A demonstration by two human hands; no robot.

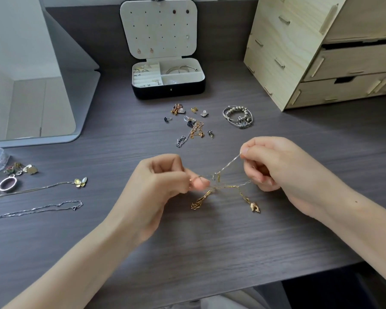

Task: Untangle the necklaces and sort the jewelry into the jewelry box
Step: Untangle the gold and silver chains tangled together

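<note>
Head view: left hand [161, 186], right hand [276, 170] grips pinch tangled chains [218, 177] over desk [210, 246]; jewelry box [168, 92] well apart.

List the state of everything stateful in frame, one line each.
jewelry box, open, lid upright.
tangled necklaces, knotted, stretched between both hands.
left hand, pinching the tangle.
right hand, pinching a silver strand of it.
butterfly necklace, untangled, laid out on table.
silver chain, untangled, laid out on table.
bracelets, piled on table, not boxed.
drawer unit, top drawer slightly open.
</note>
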